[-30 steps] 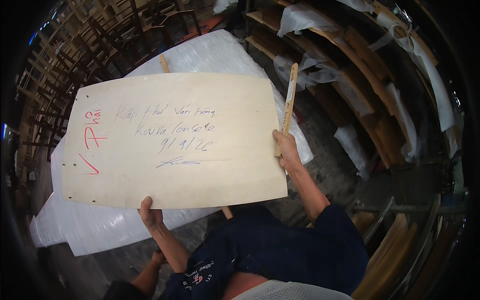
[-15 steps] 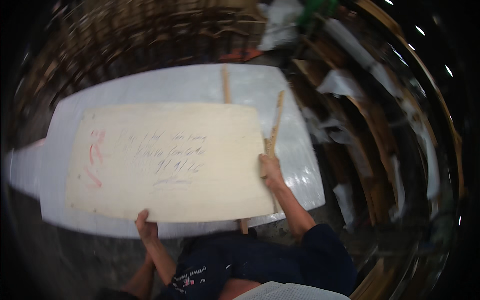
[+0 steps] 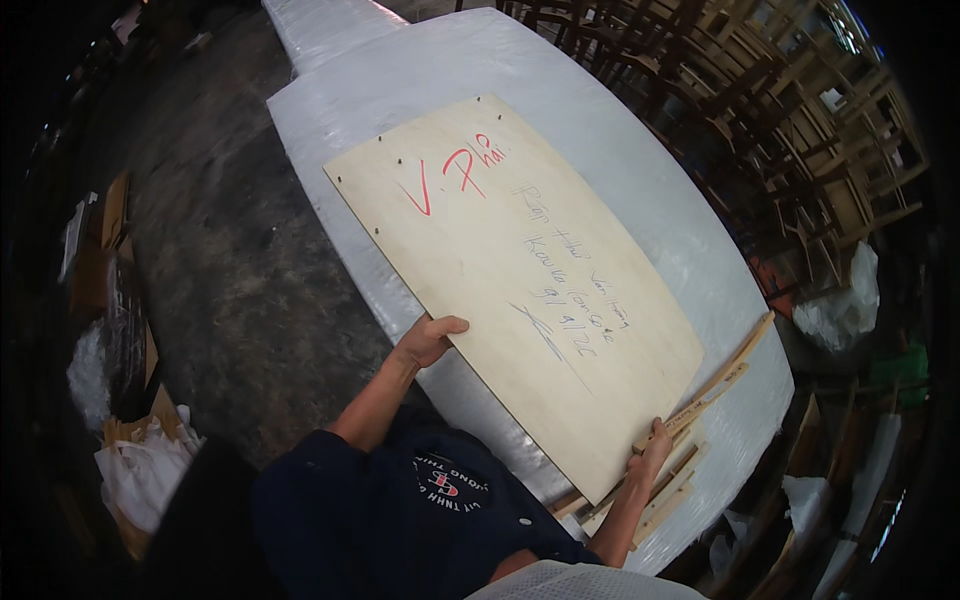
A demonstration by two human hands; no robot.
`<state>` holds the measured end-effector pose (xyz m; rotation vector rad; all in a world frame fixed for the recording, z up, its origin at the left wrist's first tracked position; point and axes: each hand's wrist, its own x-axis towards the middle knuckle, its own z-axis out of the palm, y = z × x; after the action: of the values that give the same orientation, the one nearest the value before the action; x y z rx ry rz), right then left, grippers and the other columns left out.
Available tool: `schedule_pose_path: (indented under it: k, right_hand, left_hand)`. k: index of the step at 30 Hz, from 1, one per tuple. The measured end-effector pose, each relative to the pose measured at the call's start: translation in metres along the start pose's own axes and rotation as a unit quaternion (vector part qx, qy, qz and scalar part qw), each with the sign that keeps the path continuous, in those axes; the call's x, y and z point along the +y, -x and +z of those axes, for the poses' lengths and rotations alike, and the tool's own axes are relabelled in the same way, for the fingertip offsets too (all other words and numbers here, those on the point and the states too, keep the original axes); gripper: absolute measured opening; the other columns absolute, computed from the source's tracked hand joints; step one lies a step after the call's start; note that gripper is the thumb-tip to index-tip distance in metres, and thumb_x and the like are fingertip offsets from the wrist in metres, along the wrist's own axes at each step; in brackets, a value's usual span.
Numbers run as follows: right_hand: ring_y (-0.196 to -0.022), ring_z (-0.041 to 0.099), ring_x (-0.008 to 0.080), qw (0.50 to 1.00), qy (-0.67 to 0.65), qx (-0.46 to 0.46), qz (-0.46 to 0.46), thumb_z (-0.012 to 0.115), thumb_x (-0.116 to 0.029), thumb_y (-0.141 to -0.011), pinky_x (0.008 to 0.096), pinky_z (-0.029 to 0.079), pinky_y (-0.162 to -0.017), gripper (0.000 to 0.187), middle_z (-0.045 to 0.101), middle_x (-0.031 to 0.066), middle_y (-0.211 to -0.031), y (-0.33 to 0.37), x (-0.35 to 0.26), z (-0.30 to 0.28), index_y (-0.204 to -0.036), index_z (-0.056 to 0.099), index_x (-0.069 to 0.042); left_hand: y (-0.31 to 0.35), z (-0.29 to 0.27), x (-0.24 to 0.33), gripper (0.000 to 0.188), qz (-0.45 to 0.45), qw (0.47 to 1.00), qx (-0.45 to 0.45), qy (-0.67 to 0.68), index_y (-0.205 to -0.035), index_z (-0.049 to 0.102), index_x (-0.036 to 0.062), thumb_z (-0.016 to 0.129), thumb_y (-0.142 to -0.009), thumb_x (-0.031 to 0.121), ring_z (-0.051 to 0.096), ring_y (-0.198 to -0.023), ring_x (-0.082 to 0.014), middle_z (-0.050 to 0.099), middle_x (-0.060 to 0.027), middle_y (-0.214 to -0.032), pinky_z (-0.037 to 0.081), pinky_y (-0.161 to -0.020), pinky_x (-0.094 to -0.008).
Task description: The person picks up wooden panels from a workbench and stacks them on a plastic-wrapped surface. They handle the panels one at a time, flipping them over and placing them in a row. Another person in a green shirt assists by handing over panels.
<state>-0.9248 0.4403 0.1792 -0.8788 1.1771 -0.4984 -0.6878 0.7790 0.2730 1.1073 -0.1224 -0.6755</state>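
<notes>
A pale plywood board (image 3: 470, 260) with red and blue handwriting and several small dark pegs near its far end lies slanted before me. My left hand (image 3: 428, 341) grips its left long edge, thumb on top and fingers underneath. At the near right end, my right hand (image 3: 650, 452) is closed on the board's edge, close to a thin wooden strip (image 3: 715, 390); whether it also holds that strip, I cannot tell. More wooden strips (image 3: 665, 505) lie under and beside this hand. Beneath the board is a large table-like surface wrapped in clear plastic film (image 3: 640, 170).
Stacked wooden chair frames (image 3: 800, 130) stand at the far right. A white plastic bag (image 3: 845, 300) sits beyond the wrapped surface. On the left are a dark concrete floor (image 3: 220, 200) and white wrapping sheets (image 3: 150, 465); timber pieces lie at the lower right.
My view has turned, so the board and wrapped surface now run from upper left to lower right. Both hands still hold the board; the strips by my right hand show more clearly.
</notes>
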Motion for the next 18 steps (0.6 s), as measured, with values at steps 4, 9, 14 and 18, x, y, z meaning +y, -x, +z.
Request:
schedule_pose_path:
  k: [4,9,14,18]
  right_hand:
    - [-0.089,0.059,0.0258,0.999,0.024,-0.016,0.028,0.052,-0.019,-0.087,0.0384,0.050,-0.076,0.039,0.056,0.0174,-0.101,-0.050,0.012,0.025,-0.110,0.047,0.012]
    - [-0.084,0.060,0.0259,0.994,0.061,-0.057,0.071,0.051,-0.019,-0.088,0.0370,0.050,-0.073,0.038,0.057,0.0164,-0.099,-0.078,-0.014,0.046,-0.107,0.048,0.014]
    - [-0.083,0.061,0.0264,0.974,0.205,-0.086,0.041,0.052,-0.021,-0.089,0.0380,0.051,-0.073,0.039,0.058,0.0170,-0.097,-0.199,-0.044,0.091,-0.105,0.049,0.015]
    - [-0.083,0.061,0.0272,0.975,0.216,-0.041,0.025,0.054,-0.023,-0.089,0.0389,0.051,-0.072,0.043,0.060,0.0196,-0.097,-0.319,-0.074,0.088,-0.106,0.050,0.017]
  left_hand:
    - [-0.029,-0.013,-0.014,0.056,-0.007,0.999,0.032,0.007,-0.125,0.043,-0.0027,0.059,-0.073,0.008,0.056,-0.105,-0.0234,0.054,-0.0132,-0.118,0.045,-0.091,-0.0362]
    - [-0.028,-0.012,-0.031,0.050,-0.027,0.991,0.126,0.045,-0.121,0.048,-0.0027,0.060,-0.073,0.008,0.057,-0.103,-0.0242,0.058,-0.0132,-0.113,0.045,-0.090,-0.0369]
    - [-0.085,0.010,-0.081,0.045,-0.025,0.968,0.200,0.151,-0.117,0.051,-0.0034,0.062,-0.077,0.012,0.059,-0.100,-0.0246,0.060,-0.0133,-0.110,0.048,-0.089,-0.0392]
    - [-0.165,0.078,-0.135,0.052,-0.126,0.957,0.217,0.148,-0.125,0.046,0.0027,0.065,-0.079,0.018,0.060,-0.100,-0.0278,0.059,-0.0119,-0.112,0.055,-0.075,-0.0456]
